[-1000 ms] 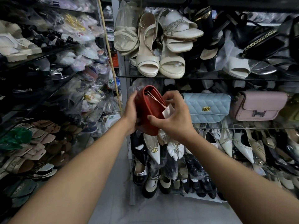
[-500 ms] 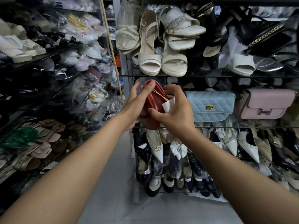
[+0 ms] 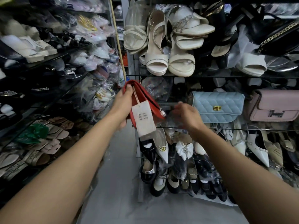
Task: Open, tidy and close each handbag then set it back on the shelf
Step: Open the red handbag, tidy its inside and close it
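My left hand (image 3: 123, 105) grips a red handbag (image 3: 144, 101) by its left end, holding it edge-on in front of the glass shelf (image 3: 226, 128). A pale price tag (image 3: 144, 120) hangs from the bag on a thin string. My right hand (image 3: 186, 115) is off the bag, just right of its metal clasp, fingers loosely curled over crinkled clear plastic; it is blurred. On the shelf stand a light blue quilted handbag (image 3: 217, 106) and a pink handbag (image 3: 275, 105).
Cream heeled sandals (image 3: 163, 50) fill the shelf above. Pointed shoes and flats (image 3: 163, 147) crowd the racks below. Slippers and bagged shoes (image 3: 53, 135) line the left racks. A bamboo pole (image 3: 118, 39) leans at the rack corner. Grey floor (image 3: 123, 175) lies underneath.
My right hand let go of the red bag and tag and moved right toward the shelf. The tag now hangs free. My left hand shifted its grip to the bag's left end.
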